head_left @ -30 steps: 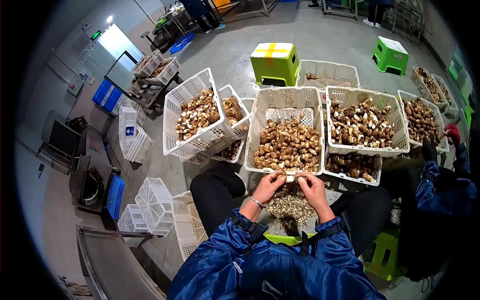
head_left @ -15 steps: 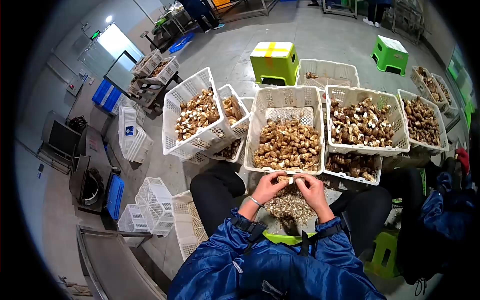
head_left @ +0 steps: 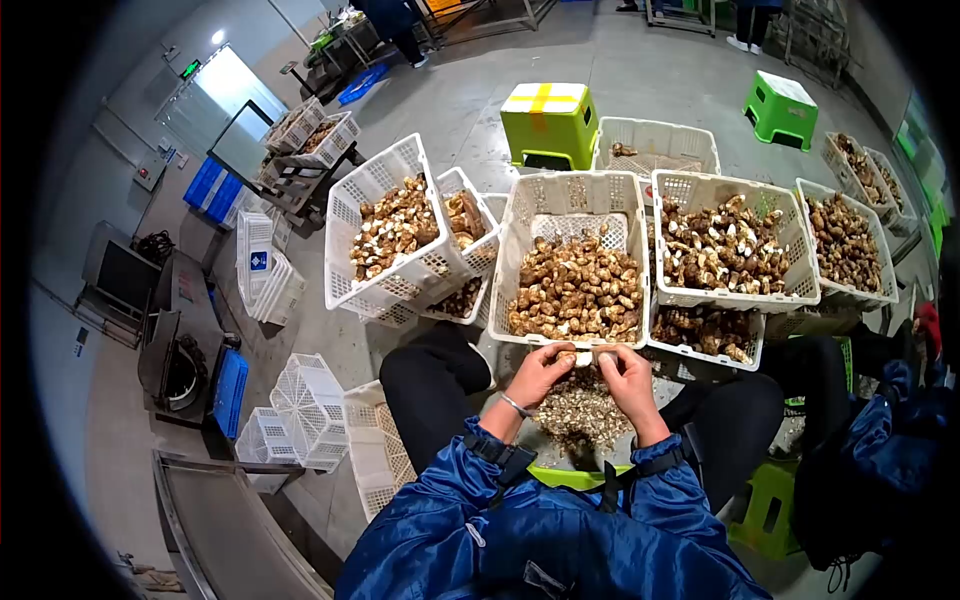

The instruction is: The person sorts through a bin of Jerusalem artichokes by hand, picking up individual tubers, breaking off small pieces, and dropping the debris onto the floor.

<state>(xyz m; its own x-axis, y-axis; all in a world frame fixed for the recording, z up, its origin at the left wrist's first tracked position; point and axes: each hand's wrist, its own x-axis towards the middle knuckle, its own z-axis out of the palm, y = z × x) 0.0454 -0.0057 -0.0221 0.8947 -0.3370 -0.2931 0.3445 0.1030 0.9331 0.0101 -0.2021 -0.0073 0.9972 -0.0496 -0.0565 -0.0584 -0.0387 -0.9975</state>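
Note:
My left hand [head_left: 540, 378] is closed around a small mushroom [head_left: 583, 358] with a pale stem, just in front of the middle crate. Beside it, my right hand [head_left: 628, 385] is pinched, its fingertips close to the stem. What those fingers hold is too small to make out. Directly ahead, a white crate [head_left: 497, 275] contains many brown and cream mushrooms [head_left: 575, 290]. Below my hands, a heap of pale trimmings [head_left: 583, 412] lies between my knees.
More mushroom crates stand to the left [head_left: 345, 285] and right [head_left: 735, 298]. A lime-green stool [head_left: 550, 135] and a green stool [head_left: 780, 112] are farther off. Nested white baskets [head_left: 310, 415] sit at left. A person in blue sleeves [head_left: 890, 435] sits close on my right.
My right hand has shifted slightly right, and more of the mushroom's white stem shows between the hands. At the far top left, a person's legs have moved.

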